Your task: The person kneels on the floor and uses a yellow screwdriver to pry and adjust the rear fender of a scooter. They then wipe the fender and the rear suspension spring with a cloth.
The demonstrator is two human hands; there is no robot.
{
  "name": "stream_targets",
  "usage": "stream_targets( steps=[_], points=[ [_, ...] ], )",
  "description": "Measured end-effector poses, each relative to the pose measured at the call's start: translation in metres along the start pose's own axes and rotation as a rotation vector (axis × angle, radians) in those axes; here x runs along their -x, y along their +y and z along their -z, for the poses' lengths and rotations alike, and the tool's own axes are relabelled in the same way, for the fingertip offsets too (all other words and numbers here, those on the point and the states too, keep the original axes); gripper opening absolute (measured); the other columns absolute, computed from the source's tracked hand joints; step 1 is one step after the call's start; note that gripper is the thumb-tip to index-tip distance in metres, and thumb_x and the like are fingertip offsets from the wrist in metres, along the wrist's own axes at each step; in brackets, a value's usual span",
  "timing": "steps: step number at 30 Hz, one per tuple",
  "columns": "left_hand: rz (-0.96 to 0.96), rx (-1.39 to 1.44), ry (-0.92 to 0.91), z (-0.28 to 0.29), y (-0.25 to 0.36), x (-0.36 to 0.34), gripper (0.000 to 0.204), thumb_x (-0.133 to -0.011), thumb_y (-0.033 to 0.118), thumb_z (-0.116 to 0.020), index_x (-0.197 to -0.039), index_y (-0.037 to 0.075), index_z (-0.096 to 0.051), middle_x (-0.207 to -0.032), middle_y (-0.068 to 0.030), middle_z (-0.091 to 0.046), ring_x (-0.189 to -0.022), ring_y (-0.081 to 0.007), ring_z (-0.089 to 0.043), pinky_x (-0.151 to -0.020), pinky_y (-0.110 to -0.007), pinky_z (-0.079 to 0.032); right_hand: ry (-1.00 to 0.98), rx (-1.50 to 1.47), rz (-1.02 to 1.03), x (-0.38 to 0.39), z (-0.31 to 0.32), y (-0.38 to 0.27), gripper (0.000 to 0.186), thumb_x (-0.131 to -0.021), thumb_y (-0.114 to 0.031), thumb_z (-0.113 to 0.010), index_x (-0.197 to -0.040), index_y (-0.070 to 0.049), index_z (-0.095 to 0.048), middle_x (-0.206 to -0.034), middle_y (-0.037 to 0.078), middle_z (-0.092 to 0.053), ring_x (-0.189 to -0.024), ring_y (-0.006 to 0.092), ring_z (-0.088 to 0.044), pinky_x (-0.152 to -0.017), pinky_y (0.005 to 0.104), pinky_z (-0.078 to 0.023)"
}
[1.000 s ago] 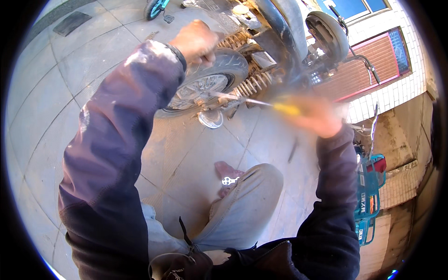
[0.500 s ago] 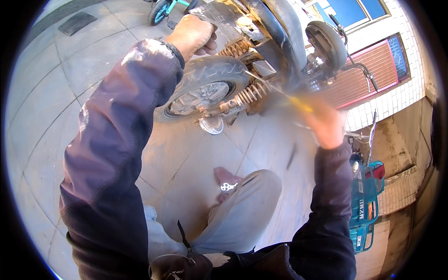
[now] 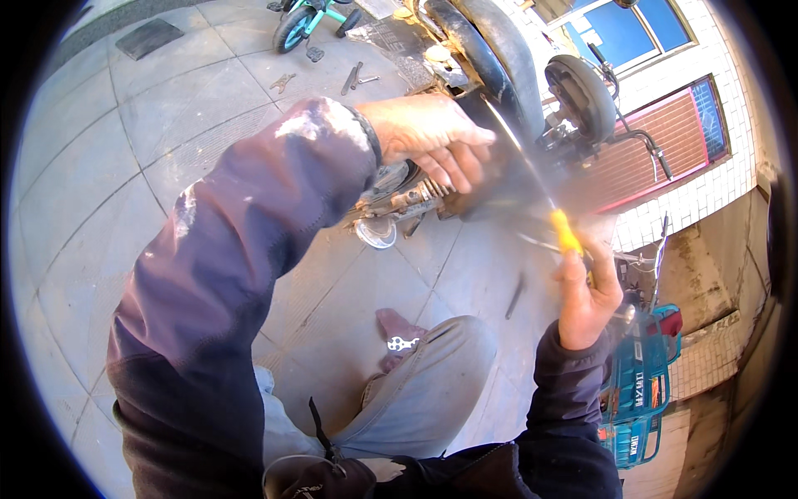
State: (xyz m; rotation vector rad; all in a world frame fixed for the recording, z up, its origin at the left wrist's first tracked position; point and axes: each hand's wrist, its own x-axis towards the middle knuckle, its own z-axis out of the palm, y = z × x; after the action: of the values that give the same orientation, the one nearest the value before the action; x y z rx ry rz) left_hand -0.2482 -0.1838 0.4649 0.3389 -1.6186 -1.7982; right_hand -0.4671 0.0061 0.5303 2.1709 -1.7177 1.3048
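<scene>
A screwdriver (image 3: 563, 229) with a yellow handle is in my right hand (image 3: 586, 291), its thumb and fingers closed round the handle. The long shaft slants up and away to the dark frame of a motorcycle (image 3: 499, 66). A thin metal piece (image 3: 539, 242) shows beside that hand, too blurred to name. My left hand (image 3: 436, 137) is over the rear of the motorcycle, fingers curled and thumb beside them; anything in its grasp is hidden. Below it a coil-spring shock absorber (image 3: 416, 198) shows in part. My left forearm covers most of the rear wheel.
Several hand tools (image 3: 357, 77) lie on the paved floor (image 3: 191, 125) at the far left. A turquoise child's bike (image 3: 303, 27) stands beyond them. A dark bar (image 3: 515, 295) lies below the motorcycle. A teal cart (image 3: 636, 382) is at the right, before a white-tiled wall (image 3: 665, 212).
My left hand has moved right and nearer, from above the rear wheel to over the shock absorber. My right hand has drawn back toward me, and the screwdriver now points more away from me.
</scene>
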Motion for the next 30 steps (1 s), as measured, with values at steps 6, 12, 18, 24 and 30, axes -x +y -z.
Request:
stream_targets(
  steps=[6, 12, 18, 24, 30],
  points=[
    [-0.137, 0.147, 0.091, -0.035, 0.000, -0.013, 0.032, -0.099, 0.030, -0.051, -0.096, 0.000, -0.062, -0.083, -0.0105, -0.069, -0.071, -0.0152, -0.068, -0.062, -0.023, -0.053, 0.046, 0.154, 0.188, 0.012, -0.018, -0.001, 0.030, -0.083, 0.006, -0.065, -0.112, 0.002, -0.062, -0.111, 0.014, -0.058, -0.097, 0.0206, -0.060, -0.084, 0.0300, -0.049],
    [-0.139, 0.112, 0.219, -0.040, -0.001, -0.022, 0.032, -0.100, 0.027, -0.047, -0.091, 0.002, -0.063, -0.079, -0.0086, -0.068, -0.067, -0.0153, -0.068, -0.060, -0.023, -0.052, 0.071, 0.251, 0.359, 0.018, -0.021, -0.015, 0.036, -0.074, 0.013, -0.067, -0.108, 0.001, -0.062, -0.113, 0.017, -0.058, -0.104, 0.0276, -0.059, -0.091, 0.0347, -0.047],
    [-0.123, 0.140, 0.239, -0.034, 0.001, -0.021, 0.031, -0.102, 0.024, -0.041, -0.093, 0.002, -0.061, -0.075, -0.0079, -0.066, -0.066, -0.0179, -0.068, -0.060, -0.024, -0.052, 0.067, 0.330, 0.536, 0.016, -0.035, -0.019, 0.036, -0.075, 0.012, -0.066, -0.108, -0.001, -0.061, -0.115, 0.018, -0.056, -0.103, 0.0298, -0.059, -0.089, 0.0353, -0.048],
    [-0.151, 0.150, 0.294, -0.030, 0.001, -0.022, 0.033, -0.102, 0.024, -0.042, -0.089, 0.000, -0.060, -0.069, -0.0083, -0.063, -0.065, -0.0189, -0.068, -0.057, -0.025, -0.053, 0.121, 0.373, 0.537, 0.016, -0.055, -0.026, 0.033, -0.076, 0.012, -0.063, -0.107, -0.001, -0.061, -0.112, 0.019, -0.056, -0.100, 0.0295, -0.060, -0.088, 0.0360, -0.049],
    [-0.138, 0.160, 0.263, -0.029, 0.001, -0.020, 0.031, -0.102, 0.024, -0.041, -0.089, 0.001, -0.058, -0.066, -0.0070, -0.062, -0.062, -0.0178, -0.067, -0.056, -0.027, -0.054, 0.102, 0.395, 0.569, 0.018, -0.061, -0.023, 0.032, -0.076, 0.013, -0.062, -0.105, -0.001, -0.061, -0.108, 0.018, -0.056, -0.096, 0.0294, -0.060, -0.085, 0.0361, -0.049]
  ],
)
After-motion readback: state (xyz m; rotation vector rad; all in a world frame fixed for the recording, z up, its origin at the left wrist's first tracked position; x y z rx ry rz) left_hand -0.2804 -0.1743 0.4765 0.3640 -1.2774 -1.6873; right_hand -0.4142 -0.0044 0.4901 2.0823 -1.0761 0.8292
